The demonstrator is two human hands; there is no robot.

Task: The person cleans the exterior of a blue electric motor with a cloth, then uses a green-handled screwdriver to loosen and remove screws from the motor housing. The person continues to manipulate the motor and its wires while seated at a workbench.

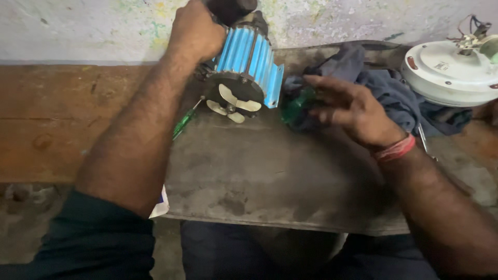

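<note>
A pale plastered wall (93,28) runs across the top of the view, rough and stained, with faint flecks of green and yellow paint. Below it a worn reddish-brown wooden surface (57,119) stretches along the left side, scuffed and marked with dark knots. In the middle lies a grey, grimy slab (270,181) that serves as a work board, its near edge chipped and uneven. At the lower left, dusty grey floor (21,218) shows. The light is dim and flat.
</note>
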